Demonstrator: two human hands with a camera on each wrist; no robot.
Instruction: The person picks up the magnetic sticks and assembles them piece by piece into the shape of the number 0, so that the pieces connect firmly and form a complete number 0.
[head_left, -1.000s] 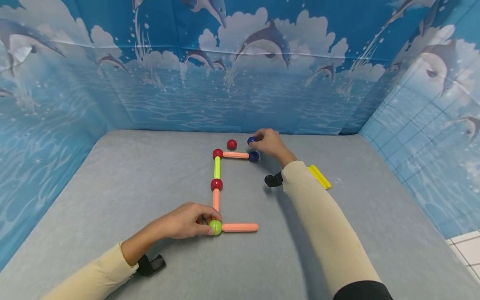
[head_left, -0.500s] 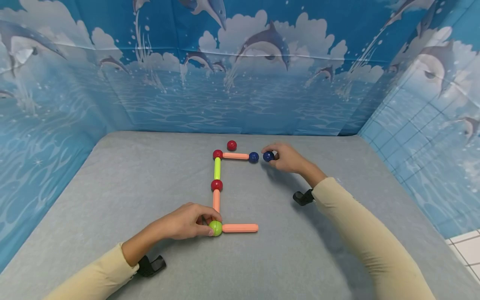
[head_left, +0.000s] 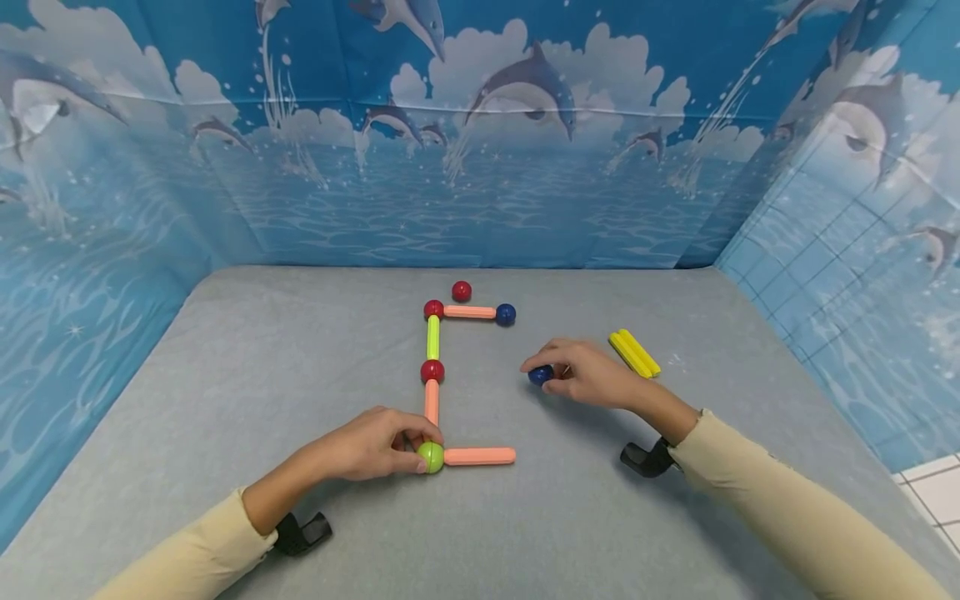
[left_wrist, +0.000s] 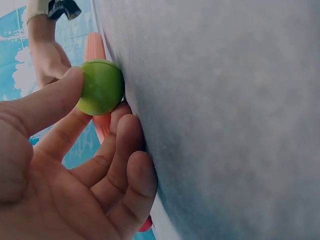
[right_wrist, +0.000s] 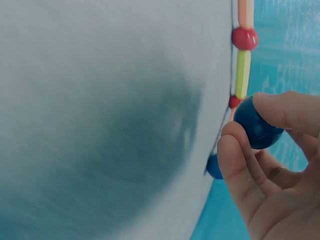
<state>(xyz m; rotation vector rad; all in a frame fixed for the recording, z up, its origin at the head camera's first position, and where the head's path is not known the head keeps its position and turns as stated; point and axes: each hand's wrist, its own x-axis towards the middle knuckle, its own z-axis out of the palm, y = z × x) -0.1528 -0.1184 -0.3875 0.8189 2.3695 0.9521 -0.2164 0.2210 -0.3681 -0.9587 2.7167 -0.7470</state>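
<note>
My left hand (head_left: pixel 375 443) pinches a green ball (head_left: pixel 431 457) at the near corner of a chain of rods and balls. From that ball an orange rod (head_left: pixel 480 456) points right, and another orange rod (head_left: pixel 432 402) runs up to a red ball (head_left: pixel 432 372). A lime rod (head_left: pixel 433 337) continues to a second red ball (head_left: pixel 433 310). Farther right, an orange rod (head_left: pixel 469 312) ends at a blue ball (head_left: pixel 506 314). Between thumb and fingers, my right hand (head_left: pixel 588 375) holds a second blue ball (right_wrist: pixel 257 122), raised off the table in the right wrist view.
A loose red ball (head_left: pixel 461 291) lies just behind the chain's far side. Yellow rods (head_left: pixel 634 353) rest side by side beyond my right hand. Grey cloth covers the table (head_left: pixel 300 350), and a dolphin-print curtain (head_left: pixel 480 200) hangs behind it.
My right hand has carried the blue ball from beside the far blue ball toward me and slightly right. The left hand stays on the green ball.
</note>
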